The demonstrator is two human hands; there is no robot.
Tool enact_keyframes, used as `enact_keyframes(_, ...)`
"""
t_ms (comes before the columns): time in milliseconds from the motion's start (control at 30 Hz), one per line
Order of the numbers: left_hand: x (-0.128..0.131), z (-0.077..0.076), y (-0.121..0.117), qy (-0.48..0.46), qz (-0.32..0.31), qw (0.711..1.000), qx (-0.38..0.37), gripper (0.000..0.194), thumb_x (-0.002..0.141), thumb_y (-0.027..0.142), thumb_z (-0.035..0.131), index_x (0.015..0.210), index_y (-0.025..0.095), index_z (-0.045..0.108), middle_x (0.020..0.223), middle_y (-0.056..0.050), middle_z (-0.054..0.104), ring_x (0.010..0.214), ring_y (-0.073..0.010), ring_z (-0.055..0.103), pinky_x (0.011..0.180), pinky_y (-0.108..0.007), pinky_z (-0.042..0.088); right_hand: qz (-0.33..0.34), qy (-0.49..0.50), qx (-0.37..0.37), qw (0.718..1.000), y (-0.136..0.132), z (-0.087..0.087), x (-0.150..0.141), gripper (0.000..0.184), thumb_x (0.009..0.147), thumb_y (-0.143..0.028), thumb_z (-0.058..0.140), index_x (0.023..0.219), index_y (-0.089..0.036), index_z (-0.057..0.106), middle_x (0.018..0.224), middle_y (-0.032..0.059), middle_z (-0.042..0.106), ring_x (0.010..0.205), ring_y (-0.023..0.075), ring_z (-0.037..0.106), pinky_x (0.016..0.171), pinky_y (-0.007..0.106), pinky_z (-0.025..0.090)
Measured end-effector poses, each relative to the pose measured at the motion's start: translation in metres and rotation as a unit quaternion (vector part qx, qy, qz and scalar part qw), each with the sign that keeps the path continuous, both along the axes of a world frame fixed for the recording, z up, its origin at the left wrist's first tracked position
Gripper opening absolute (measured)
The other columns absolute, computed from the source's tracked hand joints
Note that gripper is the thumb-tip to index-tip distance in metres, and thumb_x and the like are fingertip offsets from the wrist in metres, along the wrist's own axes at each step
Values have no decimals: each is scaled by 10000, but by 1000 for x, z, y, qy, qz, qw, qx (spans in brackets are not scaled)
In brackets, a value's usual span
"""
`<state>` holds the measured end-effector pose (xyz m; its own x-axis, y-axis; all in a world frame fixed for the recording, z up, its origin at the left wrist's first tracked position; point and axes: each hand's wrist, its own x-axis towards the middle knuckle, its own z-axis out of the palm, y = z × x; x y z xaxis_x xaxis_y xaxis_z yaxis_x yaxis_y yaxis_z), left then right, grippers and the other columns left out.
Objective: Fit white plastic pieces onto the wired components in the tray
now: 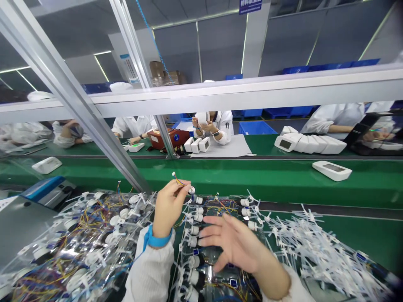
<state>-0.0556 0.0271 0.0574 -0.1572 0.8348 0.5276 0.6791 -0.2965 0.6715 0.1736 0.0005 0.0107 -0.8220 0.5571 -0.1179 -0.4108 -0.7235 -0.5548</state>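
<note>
My left hand (168, 207) is raised above the bench and pinches a small wired part (182, 184) with thin coloured leads and a white connector at its tip. A blue wrist strap sits on that wrist. My right hand (234, 243) hovers open, fingers spread towards the left, over rows of small white round parts with wires (197, 218) laid out on a dark tray. It holds nothing.
A heap of the same wired parts (85, 239) lies to the left, a pile of white plastic strips (315, 247) to the right. Beyond runs a green conveyor belt (252, 176) carrying white devices (332, 170). Other workers in white coats sit opposite. A slanted metal post (94, 126) crosses the left.
</note>
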Motion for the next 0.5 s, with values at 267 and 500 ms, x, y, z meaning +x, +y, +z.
enact_keyframes(267, 47, 7, -29, 17, -366, 929, 57, 161, 993, 190, 579, 942, 206, 731, 888, -46, 752, 849, -169, 688, 814, -292, 534, -109, 76, -148, 980, 4, -6, -17, 341, 910, -453, 734, 1079, -165, 664, 969, 75, 727, 892, 231, 694, 822, 424, 583)
enact_keyframes(500, 53, 21, -39, 92, -560, 823, -31, 244, 1016, 147, 502, 998, 253, 721, 976, -25, 781, 933, -164, 711, 898, -284, 538, -237, 74, -194, 949, 6, 6, -7, 273, 721, -158, 800, 980, -181, 717, 1248, 121, 712, 1229, 255, 629, 1043, 370, 485)
